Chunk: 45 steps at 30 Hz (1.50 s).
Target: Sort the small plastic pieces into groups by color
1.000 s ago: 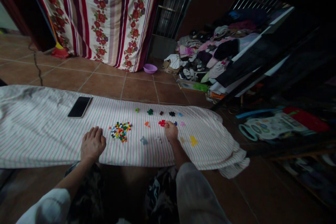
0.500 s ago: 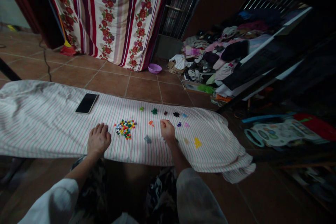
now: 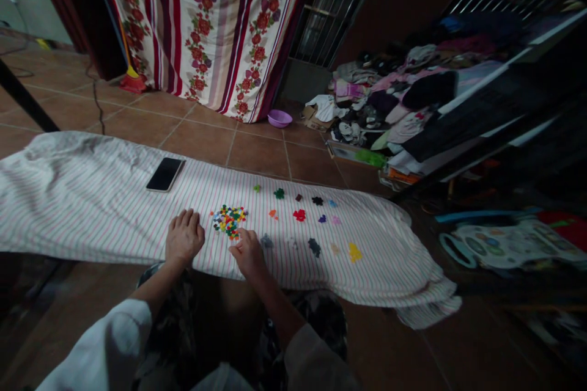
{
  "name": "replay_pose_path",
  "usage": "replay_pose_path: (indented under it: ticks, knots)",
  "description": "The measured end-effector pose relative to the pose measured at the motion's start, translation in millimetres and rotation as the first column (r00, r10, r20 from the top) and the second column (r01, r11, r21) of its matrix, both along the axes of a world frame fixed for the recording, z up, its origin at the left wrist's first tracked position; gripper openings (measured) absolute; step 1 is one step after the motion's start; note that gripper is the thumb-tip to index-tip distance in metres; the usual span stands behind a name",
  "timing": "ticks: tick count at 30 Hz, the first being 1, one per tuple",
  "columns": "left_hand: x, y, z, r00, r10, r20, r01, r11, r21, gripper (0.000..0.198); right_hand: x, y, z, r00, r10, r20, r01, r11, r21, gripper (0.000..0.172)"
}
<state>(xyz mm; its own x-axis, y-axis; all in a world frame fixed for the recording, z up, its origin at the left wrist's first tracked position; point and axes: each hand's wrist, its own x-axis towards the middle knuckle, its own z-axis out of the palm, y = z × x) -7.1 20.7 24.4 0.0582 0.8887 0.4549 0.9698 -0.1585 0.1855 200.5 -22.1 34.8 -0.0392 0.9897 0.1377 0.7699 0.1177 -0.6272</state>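
On a striped cloth [image 3: 114, 214] lies a mixed pile of small coloured pieces [image 3: 229, 220]. My left hand [image 3: 184, 237] rests flat to the left of the pile, palm down and holding nothing. At the pile's lower right edge is my right hand [image 3: 249, 255], its thumb and index finger apart, with nothing visible between them. Small single-colour groups lie to the right, among them red pieces [image 3: 299, 215], dark green pieces [image 3: 279, 193], black pieces [image 3: 317, 201], dark grey pieces [image 3: 314, 247] and yellow pieces [image 3: 354, 252]. Grey pieces [image 3: 266, 241] sit just right of my right hand.
A phone [image 3: 166, 175] lies on the cloth at the upper left. Beyond the cloth are a purple basin [image 3: 279, 118], a floral curtain [image 3: 224, 30] and a broom [image 3: 132, 81] on the tiled floor. Heaped clothes [image 3: 380, 98] stand at the back right.
My right hand has moved left from above the red group to the mixed pile, and its fingers have opened. The red pieces now show. My left hand stays beside the pile; the view has shifted slightly.
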Motion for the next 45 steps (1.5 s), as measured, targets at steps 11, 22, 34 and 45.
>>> replay_pose_path:
  ticks: [11,22,34,45]
  knots:
    - [0,1,-4.1,1.000,0.009,0.015,-0.009,1.000,0.012,0.039,-16,22,-8.3,0.993,-0.090,0.078,0.086,0.995,0.052,0.035]
    - [0,2,-5.6,1.000,0.008,0.008,-0.008,1.000,0.020,0.039,4,58,-11.0,0.999,0.001,-0.042,0.005,0.990,0.140,0.030]
    - [0,1,-4.7,1.000,0.000,0.030,0.000,1.000,0.016,0.038,-26,21,-2.8,0.981,0.171,0.089,-0.180,0.978,0.106,0.026]
    - [0,1,-5.4,0.997,0.002,0.080,-0.002,1.000,0.000,0.039,-17,20,6.2,0.975,0.158,0.155,-0.175,0.979,0.100,0.034]
